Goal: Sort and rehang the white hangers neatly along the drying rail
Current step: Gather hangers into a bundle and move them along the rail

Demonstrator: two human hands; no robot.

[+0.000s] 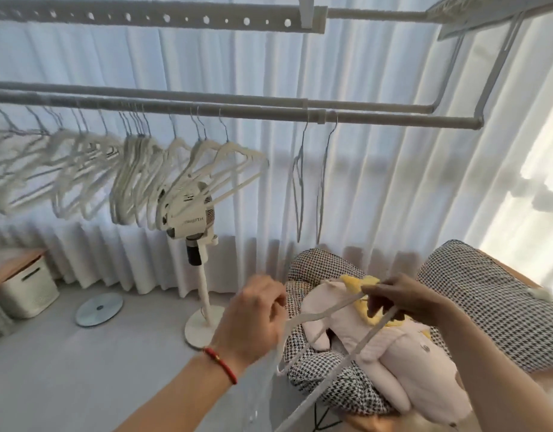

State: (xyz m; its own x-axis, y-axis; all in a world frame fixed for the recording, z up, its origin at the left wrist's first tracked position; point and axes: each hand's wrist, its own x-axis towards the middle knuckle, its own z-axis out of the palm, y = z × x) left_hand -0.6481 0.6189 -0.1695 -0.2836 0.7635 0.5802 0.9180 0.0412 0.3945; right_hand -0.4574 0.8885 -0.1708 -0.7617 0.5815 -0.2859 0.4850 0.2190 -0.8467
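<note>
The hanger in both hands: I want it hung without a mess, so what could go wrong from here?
1. The white hanger is held low over the plush toy; lifting could snag it.
2. The hangers on the rail hang bunched and tilted, so adding another there may tangle.

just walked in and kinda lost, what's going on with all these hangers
A person is holding a white hanger low in front of them with both hands: the left hand grips one end and the right hand pinches it near the other. It is off the drying rail, above a pink plush toy lying on a checked cushion. Many white hangers already hang bunched along the left of the rail, and two thin ones hang apart further right.
</note>
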